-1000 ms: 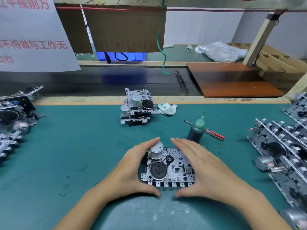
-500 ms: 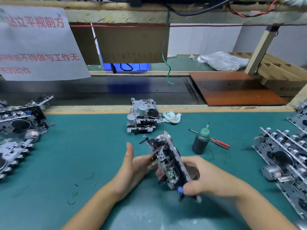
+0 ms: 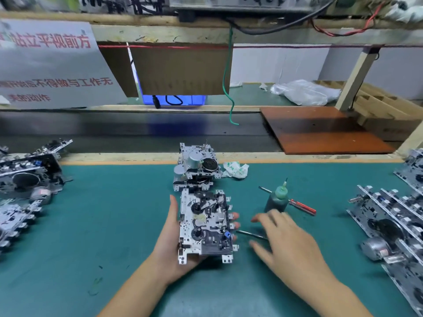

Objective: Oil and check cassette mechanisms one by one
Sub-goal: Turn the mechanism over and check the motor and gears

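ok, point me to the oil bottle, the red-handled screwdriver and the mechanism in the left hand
oil bottle [image 3: 276, 201]: head view, on its dark body below the green cap.
red-handled screwdriver [image 3: 303, 207]: head view, on the red handle right of the bottle.
held mechanism [image 3: 204, 225]: head view, on the middle of its upturned metal plate.

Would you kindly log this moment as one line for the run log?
left hand: holds cassette mechanism face up | right hand: open, empty, blurred, near oil bottle | red screwdriver: on mat behind bottle
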The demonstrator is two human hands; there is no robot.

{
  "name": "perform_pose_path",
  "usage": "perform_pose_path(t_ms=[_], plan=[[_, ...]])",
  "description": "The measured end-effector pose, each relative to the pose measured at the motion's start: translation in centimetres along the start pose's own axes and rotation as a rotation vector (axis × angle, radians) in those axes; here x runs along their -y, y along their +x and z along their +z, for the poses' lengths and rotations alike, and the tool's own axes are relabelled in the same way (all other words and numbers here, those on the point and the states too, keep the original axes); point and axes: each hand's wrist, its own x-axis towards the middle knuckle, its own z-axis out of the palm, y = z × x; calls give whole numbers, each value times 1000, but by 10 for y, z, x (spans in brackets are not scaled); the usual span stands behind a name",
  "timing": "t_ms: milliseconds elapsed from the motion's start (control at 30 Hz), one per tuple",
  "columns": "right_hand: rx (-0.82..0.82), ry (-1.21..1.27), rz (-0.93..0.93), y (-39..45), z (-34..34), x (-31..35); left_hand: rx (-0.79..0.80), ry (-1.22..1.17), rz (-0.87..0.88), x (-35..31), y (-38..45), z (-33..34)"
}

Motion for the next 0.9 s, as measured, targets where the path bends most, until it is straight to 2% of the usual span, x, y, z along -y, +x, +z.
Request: perform_pose_path(t_ms=[67,167,267,400,467,600,900], plan=[[140,-71,-15,6,10,-5,-74,-2,-24,5,4,-3],[190,42,-19,13,9,-16,-79,12,-73,5,5,-7],[361,429,94,22,2,-28,-71,1,-103,3,6,-7],[492,973,66,32,-2,-18,-128,-5,-126,5,8,-11],[583,1160,37,31,-2,-11,-142,-9,-141,5,9,-11],[711,1228,66,28,2,-2,-136,23,-164,5,9,-11],[711,1244,179,27,4,4,-143,71,-175,7,11,-9]])
